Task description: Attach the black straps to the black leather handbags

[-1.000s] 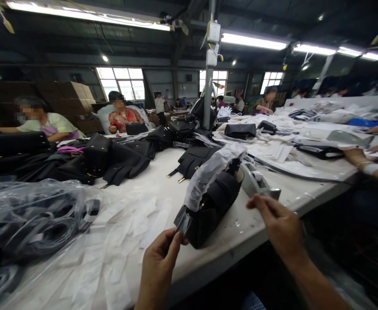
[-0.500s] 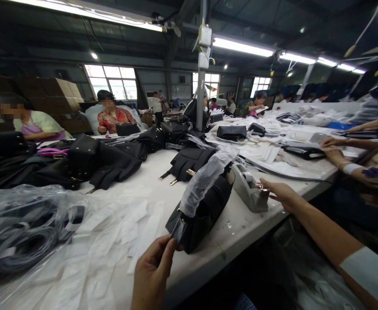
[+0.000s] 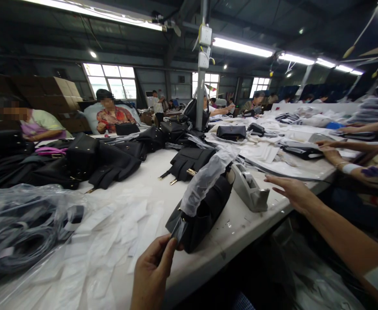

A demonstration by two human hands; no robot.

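Note:
Near the table's front edge a black handbag (image 3: 219, 193) lies tilted, its handle sleeved in cloudy plastic wrap (image 3: 197, 189). My left hand (image 3: 153, 269) pinches the end of the bag's strap (image 3: 178, 229), which has clear film over it, between thumb and forefinger. A grey tape dispenser (image 3: 247, 187) stands just right of the bag. Beside it hovers my right hand (image 3: 290, 191), fingers stretched out and apart from the dispenser; I see nothing held in it. Another black bag part with gold-tipped straps (image 3: 192, 161) lies behind the handbag.
White paper strips (image 3: 111, 241) and a plastic bag of coiled dark straps (image 3: 24, 241) cover the left. More black bags (image 3: 114, 161) are piled behind them. A metal post (image 3: 201, 94) rises mid-table. On the right, a co-worker's hands (image 3: 333, 153) handle a black item.
My right hand has drawn back to the right from the tape dispenser, and its fingers have straightened. My left hand and the handbag stay nearly where they were.

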